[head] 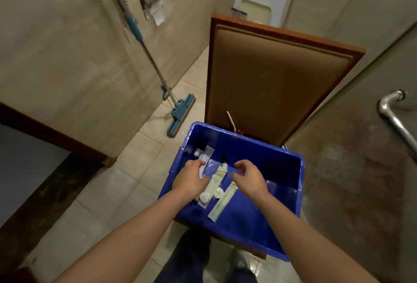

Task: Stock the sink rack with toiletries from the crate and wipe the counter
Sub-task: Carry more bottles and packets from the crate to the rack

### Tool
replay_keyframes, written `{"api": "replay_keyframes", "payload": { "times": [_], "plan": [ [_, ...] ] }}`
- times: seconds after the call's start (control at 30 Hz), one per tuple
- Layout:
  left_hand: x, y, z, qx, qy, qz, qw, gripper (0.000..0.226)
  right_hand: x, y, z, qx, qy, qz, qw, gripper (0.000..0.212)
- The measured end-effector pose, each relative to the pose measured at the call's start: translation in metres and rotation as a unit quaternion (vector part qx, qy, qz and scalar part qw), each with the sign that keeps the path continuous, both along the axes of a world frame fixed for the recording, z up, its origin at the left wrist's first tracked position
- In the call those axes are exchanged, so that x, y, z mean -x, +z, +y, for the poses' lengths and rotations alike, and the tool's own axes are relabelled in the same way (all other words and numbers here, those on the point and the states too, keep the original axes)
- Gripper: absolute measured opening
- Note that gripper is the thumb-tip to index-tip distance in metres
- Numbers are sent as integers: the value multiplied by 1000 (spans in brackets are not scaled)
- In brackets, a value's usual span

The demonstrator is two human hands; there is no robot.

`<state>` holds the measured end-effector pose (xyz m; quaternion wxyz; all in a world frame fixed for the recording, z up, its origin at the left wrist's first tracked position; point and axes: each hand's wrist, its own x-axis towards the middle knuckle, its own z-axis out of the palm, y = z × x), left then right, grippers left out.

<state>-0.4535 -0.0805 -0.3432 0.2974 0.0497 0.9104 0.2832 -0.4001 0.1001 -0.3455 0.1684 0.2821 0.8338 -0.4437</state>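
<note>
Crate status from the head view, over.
Left hand at the packets, grip unclear. Right hand empty, above tubes. Blue crate unobstructed.

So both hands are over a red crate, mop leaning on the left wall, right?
No: the head view shows the crate is blue, not red. Left hand and right hand are over it; the mop leans on the left wall.

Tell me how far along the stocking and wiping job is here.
Early. Done: nothing visible; the sink rack and counter are out of view. In hand: both hands reach into the blue plastic crate, the left hand at the pale cream tubes, grip unclear, the right hand empty beside them. Remaining: carrying the toiletries over, stocking, then wiping.
</note>
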Motion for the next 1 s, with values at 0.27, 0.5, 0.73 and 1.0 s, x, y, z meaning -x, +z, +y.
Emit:
{"api": "replay_keyframes", "payload": {
  "times": [0.27,0.5,0.73,1.0],
  "plan": [
    [49,-66,8,12,-22,-60,998,52,37,-65,-12,9,-74,-57,996,33],
    [75,-122,17,18,-8,-88,996,55,62,-121,-9,23,-95,-90,991,32],
    [95,-185,34,27,36,-85,995,61,86,-185,1,25,-105,-96,990,34],
    [96,-229,44,93,23,-57,994,73,94,-231,6,2,-82,-120,989,47]
  ]
}}
